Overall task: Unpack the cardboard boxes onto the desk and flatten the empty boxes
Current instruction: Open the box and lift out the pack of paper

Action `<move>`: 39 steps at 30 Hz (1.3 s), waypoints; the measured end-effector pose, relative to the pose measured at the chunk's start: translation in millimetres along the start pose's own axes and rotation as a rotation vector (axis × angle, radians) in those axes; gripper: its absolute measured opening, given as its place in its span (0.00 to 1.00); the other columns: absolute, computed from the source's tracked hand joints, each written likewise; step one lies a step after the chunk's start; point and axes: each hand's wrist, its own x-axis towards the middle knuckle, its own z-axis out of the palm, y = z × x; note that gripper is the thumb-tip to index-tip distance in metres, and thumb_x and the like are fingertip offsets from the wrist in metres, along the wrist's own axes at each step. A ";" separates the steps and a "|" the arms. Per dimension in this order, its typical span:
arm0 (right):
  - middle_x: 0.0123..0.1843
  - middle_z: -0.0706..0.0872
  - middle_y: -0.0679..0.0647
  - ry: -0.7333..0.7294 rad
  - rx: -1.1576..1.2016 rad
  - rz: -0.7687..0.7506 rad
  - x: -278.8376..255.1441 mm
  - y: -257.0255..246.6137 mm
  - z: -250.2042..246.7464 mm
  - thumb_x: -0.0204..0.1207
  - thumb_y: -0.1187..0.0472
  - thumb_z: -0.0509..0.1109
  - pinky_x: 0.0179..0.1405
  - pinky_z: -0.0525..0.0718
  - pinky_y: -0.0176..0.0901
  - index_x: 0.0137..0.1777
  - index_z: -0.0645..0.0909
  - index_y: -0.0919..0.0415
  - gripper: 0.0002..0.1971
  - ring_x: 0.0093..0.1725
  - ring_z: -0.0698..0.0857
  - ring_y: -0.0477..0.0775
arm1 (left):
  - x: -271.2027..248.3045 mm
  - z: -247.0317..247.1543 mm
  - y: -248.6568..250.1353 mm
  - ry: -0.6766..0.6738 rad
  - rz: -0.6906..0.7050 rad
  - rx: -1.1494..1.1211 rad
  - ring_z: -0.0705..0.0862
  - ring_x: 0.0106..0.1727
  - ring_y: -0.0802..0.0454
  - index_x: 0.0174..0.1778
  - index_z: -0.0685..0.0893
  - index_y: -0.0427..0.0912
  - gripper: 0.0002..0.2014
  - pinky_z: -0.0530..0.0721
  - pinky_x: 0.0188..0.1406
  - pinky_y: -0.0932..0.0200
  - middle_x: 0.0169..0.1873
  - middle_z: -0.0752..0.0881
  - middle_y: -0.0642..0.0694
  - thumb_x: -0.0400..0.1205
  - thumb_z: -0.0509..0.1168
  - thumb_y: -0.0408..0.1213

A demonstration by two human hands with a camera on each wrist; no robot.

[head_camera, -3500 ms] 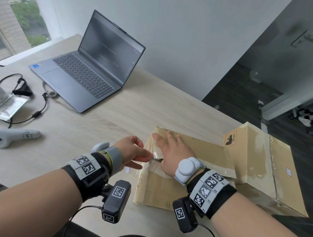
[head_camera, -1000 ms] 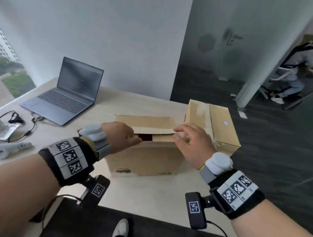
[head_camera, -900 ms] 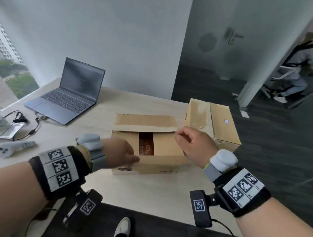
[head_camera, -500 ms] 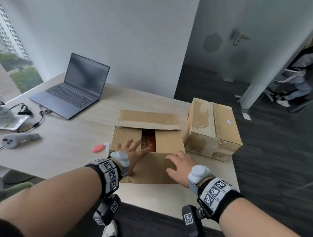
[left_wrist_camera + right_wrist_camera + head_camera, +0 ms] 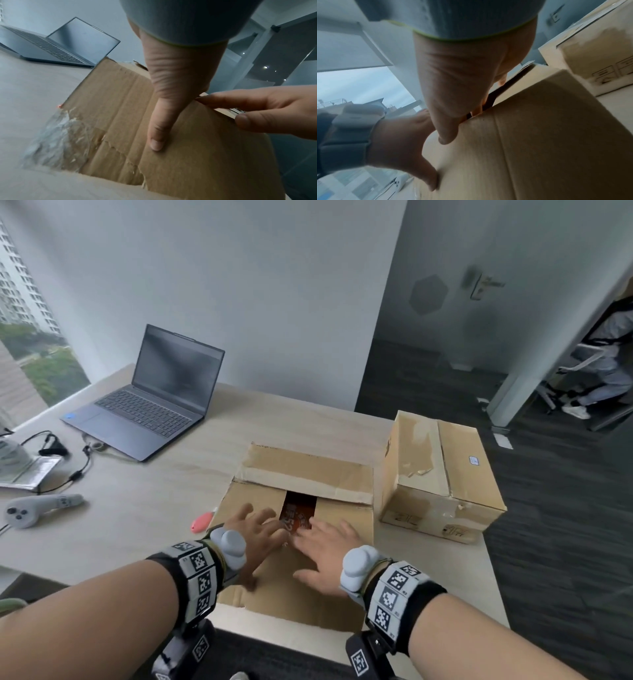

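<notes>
An open cardboard box (image 5: 342, 515) stands at the desk's near edge. Its far outer flap (image 5: 305, 474) lies folded back, and its near outer flap (image 5: 301, 594) slopes toward me. The two inner flaps are still down, and something red-orange (image 5: 299, 513) shows in the gap between them. My left hand (image 5: 263, 525) and right hand (image 5: 322, 539) lie spread on the near flap, fingertips at the gap. The left thumb (image 5: 157, 135) presses flat on the cardboard. The right hand's fingers (image 5: 501, 79) reach past the flap edge into the dark slot. A second, closed box (image 5: 442, 474) stands right of it.
An open laptop (image 5: 154, 405) sits at the back left. A grey controller (image 5: 34, 508), a black cable (image 5: 75, 463) and a silver pouch (image 5: 30, 470) lie at the left. A small pink-red object (image 5: 202, 523) lies beside the box. Torn tape (image 5: 56, 142) hangs from the near flap. The desk ends just right of the closed box.
The box has gone from taped and lying flat to upright with its outer flaps folded out. In the last half second both hands slid forward and inward to the gap.
</notes>
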 end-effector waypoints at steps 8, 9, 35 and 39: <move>0.55 0.85 0.54 0.241 -0.294 -0.102 -3.7 -6.2 -47.9 0.81 0.41 0.56 0.78 0.63 0.61 0.58 0.86 0.54 0.23 0.62 0.77 0.60 | -15.1 -23.6 -17.7 0.178 -0.117 -0.033 0.61 0.78 0.40 0.76 0.67 0.52 0.47 0.58 0.75 0.36 0.76 0.66 0.48 0.66 0.74 0.72; 0.54 0.86 0.54 0.269 -0.306 -0.090 -7.8 -4.9 -59.0 0.81 0.42 0.55 0.76 0.65 0.60 0.57 0.87 0.54 0.23 0.60 0.78 0.61 | -21.6 -27.9 -25.8 0.218 -0.180 -0.066 0.62 0.78 0.41 0.76 0.68 0.55 0.46 0.59 0.76 0.37 0.75 0.67 0.49 0.66 0.72 0.74; 0.40 0.84 0.53 -0.234 -0.033 0.157 -29.1 44.0 1.0 0.78 0.36 0.66 0.36 0.79 0.43 0.45 0.82 0.58 0.23 0.37 0.82 0.56 | -6.6 33.7 -56.9 -0.230 -0.633 -0.616 0.86 0.37 0.58 0.36 0.86 0.53 0.43 0.85 0.39 0.57 0.37 0.87 0.58 0.35 0.73 0.82; 0.31 0.81 0.51 -0.275 0.026 0.121 -26.3 35.9 2.2 0.76 0.37 0.68 0.29 0.73 0.40 0.35 0.79 0.57 0.23 0.30 0.78 0.53 | -15.0 40.8 -53.8 -0.202 -0.577 -0.664 0.81 0.42 0.57 0.38 0.81 0.53 0.26 0.74 0.33 0.62 0.45 0.80 0.56 0.61 0.80 0.68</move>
